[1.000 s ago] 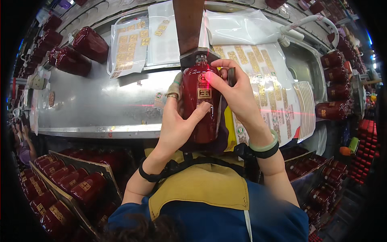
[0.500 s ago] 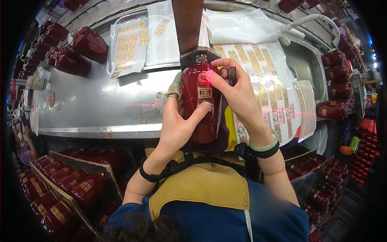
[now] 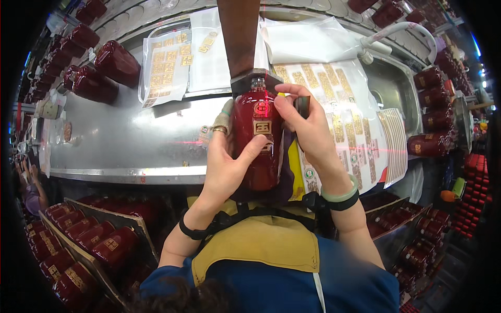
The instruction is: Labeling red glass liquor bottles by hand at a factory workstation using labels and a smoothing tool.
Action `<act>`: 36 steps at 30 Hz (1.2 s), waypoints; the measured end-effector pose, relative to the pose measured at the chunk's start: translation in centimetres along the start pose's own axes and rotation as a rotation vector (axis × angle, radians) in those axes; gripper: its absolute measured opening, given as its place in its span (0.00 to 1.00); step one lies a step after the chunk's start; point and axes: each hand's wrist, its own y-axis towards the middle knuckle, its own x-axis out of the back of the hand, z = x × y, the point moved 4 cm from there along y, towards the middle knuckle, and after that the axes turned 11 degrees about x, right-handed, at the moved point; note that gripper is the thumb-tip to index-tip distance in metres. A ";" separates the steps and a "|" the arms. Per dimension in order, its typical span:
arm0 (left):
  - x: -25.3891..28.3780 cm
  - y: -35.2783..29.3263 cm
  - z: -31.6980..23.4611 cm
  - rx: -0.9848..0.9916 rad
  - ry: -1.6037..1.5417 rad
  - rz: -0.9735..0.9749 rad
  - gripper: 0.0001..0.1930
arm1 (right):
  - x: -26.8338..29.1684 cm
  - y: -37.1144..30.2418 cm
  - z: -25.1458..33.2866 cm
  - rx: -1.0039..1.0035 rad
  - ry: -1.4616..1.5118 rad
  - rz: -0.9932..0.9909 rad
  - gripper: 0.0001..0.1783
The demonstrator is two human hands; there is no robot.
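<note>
A dark red glass bottle point(image 3: 258, 172) lies on its back in front of me, its clear neck pointing away. It bears a round red and gold emblem near the shoulder and gold square labels point(image 3: 262, 127) below. My left hand point(image 3: 227, 161) grips its left side, thumb laid across the lower gold label; beige cloth covers some of its fingertips. My right hand point(image 3: 310, 122) is curled at the bottle's right shoulder, thumb and forefinger close to its edge. Inside those curled fingers sits a small dark flat piece point(image 3: 302, 107), partly hidden. Under the bottle shows dark and yellow cloth point(image 3: 296, 175).
A brown upright post point(image 3: 238, 36) stands beyond the bottle's neck. Sheets of gold labels lie left point(image 3: 166, 68) and right point(image 3: 344, 125) on the metal table point(image 3: 130, 141). More red bottles point(image 3: 117, 62) stand at the left, right and in crates point(image 3: 99, 255) below. A white hose point(image 3: 402, 26) curves at upper right.
My right thumb has drawn back from the emblem to the bottle's right edge. The left thumb has slid slightly down and left; the bottle has shifted a little toward me.
</note>
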 end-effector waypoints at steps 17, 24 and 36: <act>0.0 0.9 0.1 0.000 -0.040 -0.036 0.37 | -0.5 -0.7 -0.8 0.007 -0.074 -0.048 0.21; 0.0 0.9 0.4 -0.015 -0.025 -0.059 0.35 | -0.4 -0.8 -0.6 0.002 -0.040 -0.025 0.21; -0.3 1.3 0.3 -0.082 0.038 -0.099 0.35 | -2.2 1.7 8.3 0.871 -0.817 0.520 0.14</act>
